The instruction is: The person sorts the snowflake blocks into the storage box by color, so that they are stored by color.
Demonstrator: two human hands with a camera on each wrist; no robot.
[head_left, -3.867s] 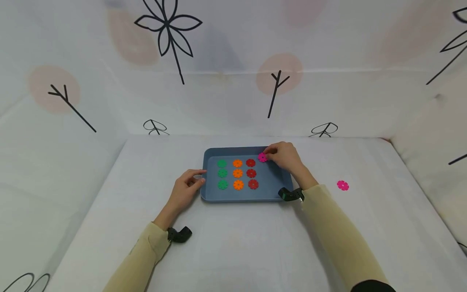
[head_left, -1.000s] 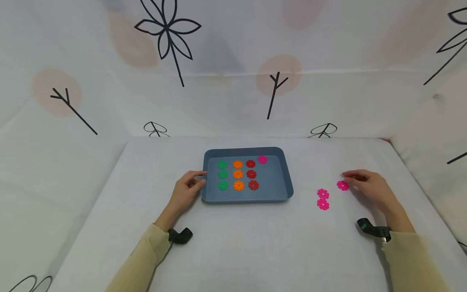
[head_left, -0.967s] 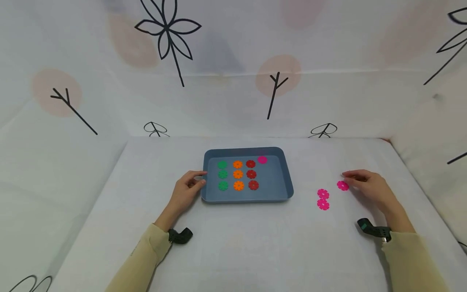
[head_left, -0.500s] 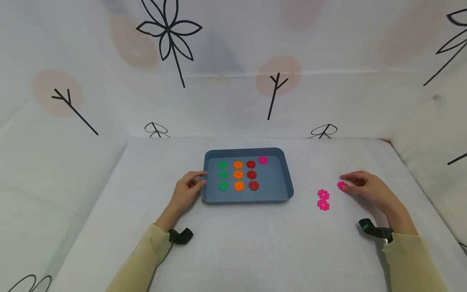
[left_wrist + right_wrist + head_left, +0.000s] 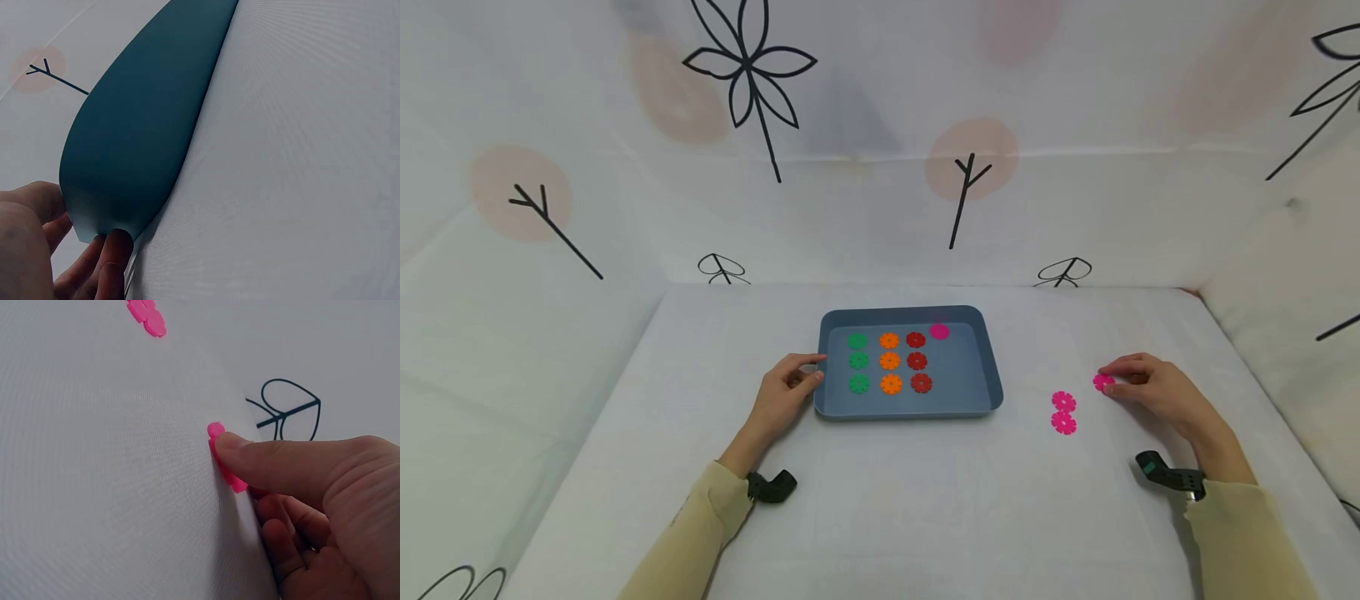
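Observation:
My left hand [image 5: 780,398] holds the left end of a blue-grey tray [image 5: 958,392]; in the left wrist view its thumb goes behind the rim and fingertips [image 5: 120,240] touch the outer wall. Inside the tray lie three columns of notched interlocking discs: green [image 5: 858,361], orange [image 5: 890,361] and red [image 5: 917,361]. One pink disc [image 5: 939,332] lies at the upper right of these. Over on the right, my right hand [image 5: 1165,400] pinches another pink disc [image 5: 232,472] at the table surface, thumb on its near face; part of it is hidden.
Two pink discs [image 5: 1063,412] lie on the white table [image 5: 925,508] between the tray and my right hand, one close behind the other. A white wall cloth [image 5: 865,217] with plant drawings rises behind the table and at the sides.
My right hand has left a pink disc in the tray and moved right to the table. In the last second its fingers have closed on another pink disc. My left hand stays at the tray.

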